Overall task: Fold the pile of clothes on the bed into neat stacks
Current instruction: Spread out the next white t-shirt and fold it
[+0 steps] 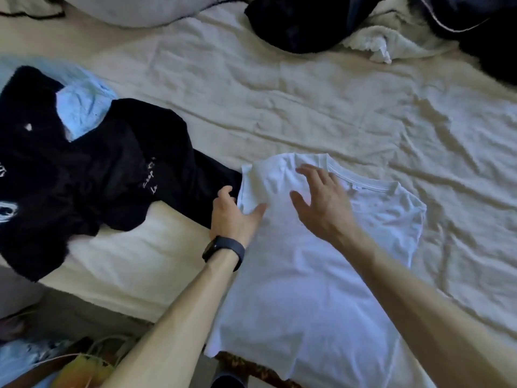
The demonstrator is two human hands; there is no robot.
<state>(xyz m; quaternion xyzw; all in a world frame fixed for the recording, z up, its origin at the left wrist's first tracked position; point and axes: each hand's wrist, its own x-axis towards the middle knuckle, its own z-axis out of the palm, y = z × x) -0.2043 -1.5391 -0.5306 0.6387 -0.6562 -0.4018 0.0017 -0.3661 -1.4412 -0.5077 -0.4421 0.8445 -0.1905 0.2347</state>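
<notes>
Barely started tbh: plain white cotton T-shirt [321, 275] lay flat near the bed [307, 107] edge, left hand [230, 217] pinching its sleeve inward, right hand [324, 203] fingers [307, 170] spread apart over it. Those crumpled black printed garments [98, 177] alongside sat unfolded.

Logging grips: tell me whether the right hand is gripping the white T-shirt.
No, the right hand spreads straight fingers over the white T-shirt.

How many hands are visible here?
2. The left hand holds the folded sleeve of the white T-shirt; the right hand is spread above its chest, near the collar.
</notes>
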